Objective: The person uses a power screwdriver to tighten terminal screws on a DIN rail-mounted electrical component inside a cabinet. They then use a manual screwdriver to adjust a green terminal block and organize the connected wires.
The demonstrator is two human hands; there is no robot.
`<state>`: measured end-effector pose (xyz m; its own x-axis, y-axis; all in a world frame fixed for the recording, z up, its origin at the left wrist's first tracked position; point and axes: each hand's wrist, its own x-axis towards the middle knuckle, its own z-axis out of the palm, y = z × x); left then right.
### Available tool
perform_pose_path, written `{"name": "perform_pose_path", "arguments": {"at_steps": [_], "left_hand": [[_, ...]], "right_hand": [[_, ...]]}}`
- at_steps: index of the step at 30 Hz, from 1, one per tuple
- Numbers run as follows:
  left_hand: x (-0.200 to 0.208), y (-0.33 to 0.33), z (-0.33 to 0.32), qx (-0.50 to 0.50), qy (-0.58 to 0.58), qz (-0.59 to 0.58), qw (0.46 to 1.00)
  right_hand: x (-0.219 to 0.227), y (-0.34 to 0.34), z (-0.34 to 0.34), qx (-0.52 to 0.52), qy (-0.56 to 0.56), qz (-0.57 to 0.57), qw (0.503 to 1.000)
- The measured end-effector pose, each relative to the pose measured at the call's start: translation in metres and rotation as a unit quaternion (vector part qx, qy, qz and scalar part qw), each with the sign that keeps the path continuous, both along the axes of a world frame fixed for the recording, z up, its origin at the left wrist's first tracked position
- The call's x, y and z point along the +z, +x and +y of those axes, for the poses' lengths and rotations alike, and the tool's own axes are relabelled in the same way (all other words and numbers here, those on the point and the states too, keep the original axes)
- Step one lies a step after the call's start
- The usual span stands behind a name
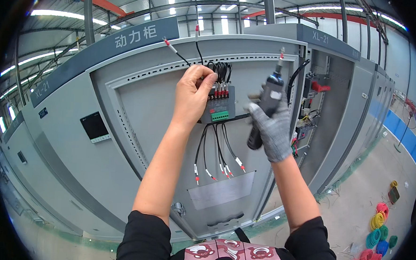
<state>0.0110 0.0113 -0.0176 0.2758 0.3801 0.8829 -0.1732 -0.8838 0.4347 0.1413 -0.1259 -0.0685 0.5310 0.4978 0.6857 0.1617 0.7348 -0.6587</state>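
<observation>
Grey cabinet door (146, 103) with a wired terminal module (222, 105).

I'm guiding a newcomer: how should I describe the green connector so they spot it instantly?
Find the large grey panel at the picture's centre. On it, between the bare left hand and the gloved right hand, sits a dark grey module. The connector is the strip near its lower edge, bright green, unlike the red-sleeved wire ends above.

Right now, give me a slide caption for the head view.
Bare left hand near black wires at a grey terminal module; gloved right hand holding a dark screwdriver-like tool.
</observation>
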Motion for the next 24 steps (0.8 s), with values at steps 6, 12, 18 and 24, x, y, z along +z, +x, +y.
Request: {"name": "perform_pose_path", "arguments": {"at_steps": [6, 12, 18, 24], "left_hand": [[-0.003, 0.004, -0.009, -0.027, -0.038, -0.028, 0.999], [-0.003, -0.002, 0.0, -0.061, -0.045, 0.022, 0.997], [-0.006, 0.003, -0.009, 0.069, 0.086, -0.016, 0.994], [-0.012, 0.01, -0.019, 0.189, 0.144, -0.025, 0.971]], "right_hand": [[-0.001, 0.006, 0.075, 0.003, 0.055, -0.049, 0.997], [0.004, 0.001, 0.086, -0.045, 0.052, -0.058, 0.996], [0.007, 0.002, 0.083, -0.014, 0.051, -0.048, 0.997], [0.007, 0.001, 0.083, -0.039, 0.05, -0.048, 0.997]]}}
